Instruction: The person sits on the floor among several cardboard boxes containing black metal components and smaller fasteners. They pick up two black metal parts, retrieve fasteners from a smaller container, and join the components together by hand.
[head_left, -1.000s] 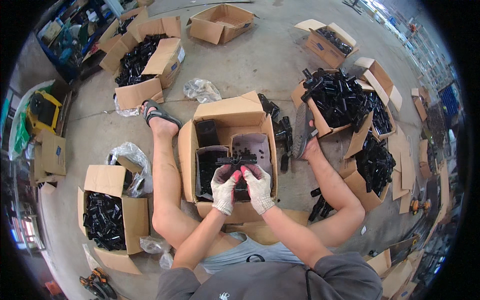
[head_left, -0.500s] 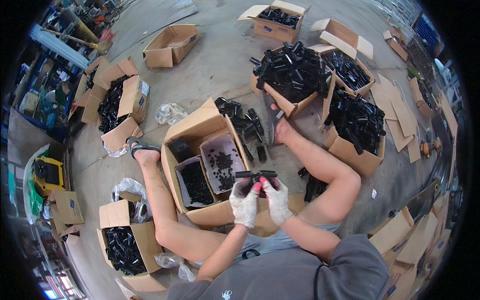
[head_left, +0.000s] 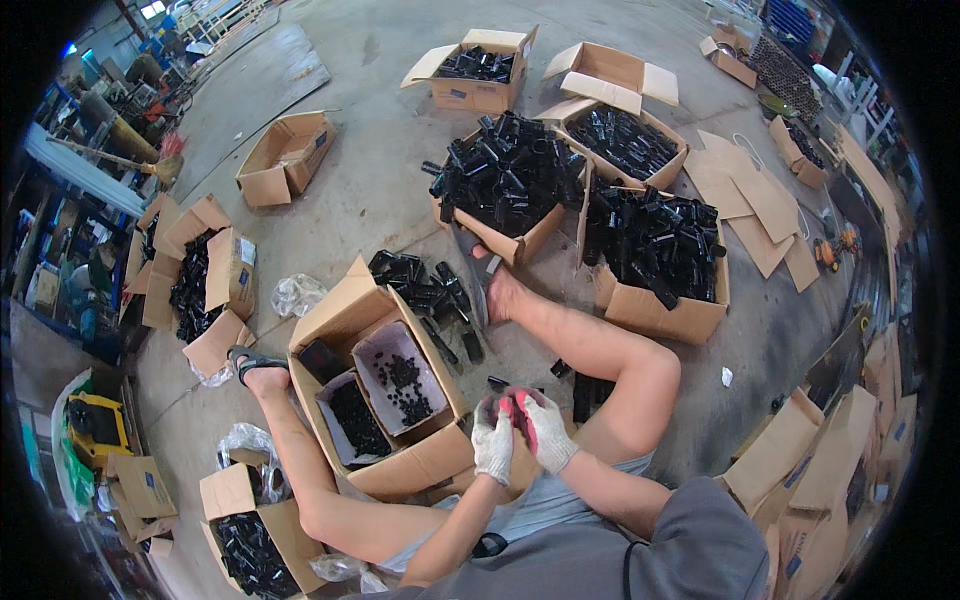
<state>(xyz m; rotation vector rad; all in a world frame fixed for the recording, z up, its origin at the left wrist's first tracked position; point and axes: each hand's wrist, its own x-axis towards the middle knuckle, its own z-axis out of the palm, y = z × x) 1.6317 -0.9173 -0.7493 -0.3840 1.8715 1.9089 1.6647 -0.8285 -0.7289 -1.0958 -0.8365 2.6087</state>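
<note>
- Two gloved hands are brought together above the lap, just right of an open cardboard box (head_left: 385, 470).
- A small black part (head_left: 507, 412) is pinched between the left hand (head_left: 493, 441) and the right hand (head_left: 541, 428); both are closed around it.
- Small black pieces are held in the box's two lined inner compartments (head_left: 400, 375).
- Black tubular parts (head_left: 430, 290) are scattered on the concrete floor (head_left: 370, 190) beyond the box.

single head view, fisheye, looks steeply down past gloved hands (head_left: 520, 435) onto legs, open cardboard box (head_left: 375, 390), concrete floor (head_left: 380, 170); hands close, edges bent.
</note>
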